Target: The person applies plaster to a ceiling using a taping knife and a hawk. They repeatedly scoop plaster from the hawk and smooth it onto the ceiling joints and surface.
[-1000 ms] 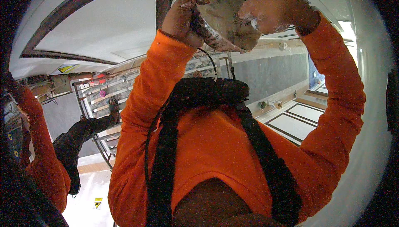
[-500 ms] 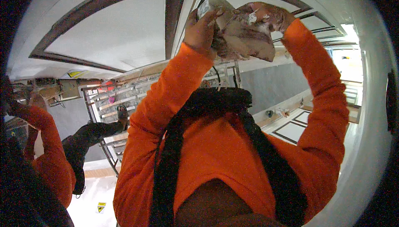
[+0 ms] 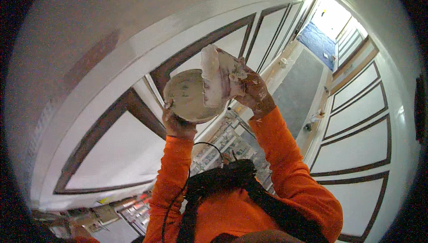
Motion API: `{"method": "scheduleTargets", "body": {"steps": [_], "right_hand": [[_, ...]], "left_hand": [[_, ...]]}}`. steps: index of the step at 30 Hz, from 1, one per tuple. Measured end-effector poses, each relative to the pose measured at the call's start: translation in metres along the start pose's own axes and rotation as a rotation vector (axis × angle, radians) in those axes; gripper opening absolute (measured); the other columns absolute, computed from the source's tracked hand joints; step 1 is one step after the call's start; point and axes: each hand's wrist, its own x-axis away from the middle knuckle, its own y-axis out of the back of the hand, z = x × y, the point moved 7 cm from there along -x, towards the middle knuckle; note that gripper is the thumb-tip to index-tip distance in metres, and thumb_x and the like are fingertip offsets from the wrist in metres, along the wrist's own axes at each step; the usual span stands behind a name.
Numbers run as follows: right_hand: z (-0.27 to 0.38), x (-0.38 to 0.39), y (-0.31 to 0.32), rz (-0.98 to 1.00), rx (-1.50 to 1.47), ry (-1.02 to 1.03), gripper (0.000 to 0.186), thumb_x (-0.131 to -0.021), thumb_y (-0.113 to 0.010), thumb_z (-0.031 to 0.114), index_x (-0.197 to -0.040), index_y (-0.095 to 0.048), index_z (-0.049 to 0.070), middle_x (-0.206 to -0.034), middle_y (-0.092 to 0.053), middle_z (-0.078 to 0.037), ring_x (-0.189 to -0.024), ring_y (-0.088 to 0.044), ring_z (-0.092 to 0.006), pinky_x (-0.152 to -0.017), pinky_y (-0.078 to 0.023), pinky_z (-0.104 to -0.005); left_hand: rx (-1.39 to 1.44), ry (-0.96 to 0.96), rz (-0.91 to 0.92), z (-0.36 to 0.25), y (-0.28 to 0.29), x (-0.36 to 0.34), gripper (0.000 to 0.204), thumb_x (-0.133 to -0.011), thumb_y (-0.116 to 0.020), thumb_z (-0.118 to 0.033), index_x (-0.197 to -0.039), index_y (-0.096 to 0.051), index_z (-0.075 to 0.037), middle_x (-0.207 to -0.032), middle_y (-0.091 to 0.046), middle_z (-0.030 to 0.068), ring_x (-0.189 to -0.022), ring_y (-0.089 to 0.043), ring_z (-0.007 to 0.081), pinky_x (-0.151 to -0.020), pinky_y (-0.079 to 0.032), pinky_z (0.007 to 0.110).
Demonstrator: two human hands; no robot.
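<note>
My left hand (image 3: 179,126) grips a round bowl (image 3: 185,89) from below, its fingers at the rim. A beige, plaster-like paste coats the inside of the bowl. My right hand (image 3: 259,93) is closed round a flat, smeared scraper (image 3: 215,76) with thick pale paste along one edge. The scraper is over the right part of the bowl and hides some of it; whether the two touch, I cannot tell. Dried paste spots my right fingers and wrist.
Dark-framed white panels (image 3: 118,154) line the left wall under a patchy, curved upper surface (image 3: 89,60). Below me is a slatted metal platform (image 3: 223,142). A grey floor strip (image 3: 296,87) runs to a blue sheet (image 3: 317,42). Another person's hand (image 3: 79,232) shows lower left.
My view has swung round. Both hands sit lower in it, and the bowl's inside now shows beside the scraper. The other person has mostly left the view at lower left.
</note>
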Motion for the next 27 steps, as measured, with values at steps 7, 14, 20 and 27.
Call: {"method": "scheduleTargets", "body": {"steps": [7,14,20,27], "right_hand": [[0.118,0.017,0.06,-0.368,0.997,0.364,0.042,-0.095,-0.054,0.025,-0.131,-0.047,0.004,-0.128,-0.055,-0.012,-0.115,-0.057,-0.0262,-0.096,-0.049,-0.0436],[0.219,-0.031,0.057,-0.324,0.681,0.795,0.045,-0.089,-0.059,0.009,-0.131,-0.047,0.001,-0.123,-0.057,-0.011,-0.108,-0.06,-0.0234,-0.088,-0.054,-0.0375],[0.269,-0.094,0.034,-0.959,1.849,1.323,0.054,-0.079,-0.051,-0.002,-0.133,-0.047,0.0,-0.129,-0.054,-0.019,-0.119,-0.053,-0.0352,-0.1,-0.044,-0.0425],[0.148,-0.089,0.005,-0.674,2.014,1.369,0.045,-0.09,-0.053,0.021,-0.13,-0.048,0.001,-0.142,-0.041,-0.024,-0.127,-0.044,-0.0438,-0.105,-0.038,-0.047]], "left_hand": [[-0.044,0.133,-0.06,0.096,-0.021,-0.094,0.053,-0.08,-0.058,-0.035,-0.126,-0.053,-0.01,-0.124,-0.057,0.0122,-0.112,-0.056,0.0328,-0.093,-0.047,0.052],[0.034,0.087,0.132,0.163,-0.091,-0.228,0.052,-0.08,-0.057,-0.034,-0.126,-0.053,-0.011,-0.125,-0.057,0.0108,-0.113,-0.055,0.0319,-0.095,-0.046,0.052],[0.011,0.083,0.167,0.187,-0.131,-0.309,0.052,-0.081,-0.057,-0.039,-0.125,-0.054,-0.011,-0.125,-0.057,0.0096,-0.112,-0.055,0.0302,-0.096,-0.045,0.049],[-0.049,0.006,0.097,0.157,-0.1,-0.275,0.056,-0.081,-0.056,-0.039,-0.129,-0.051,-0.01,-0.129,-0.054,0.0114,-0.116,-0.053,0.0332,-0.097,-0.044,0.052]]}}
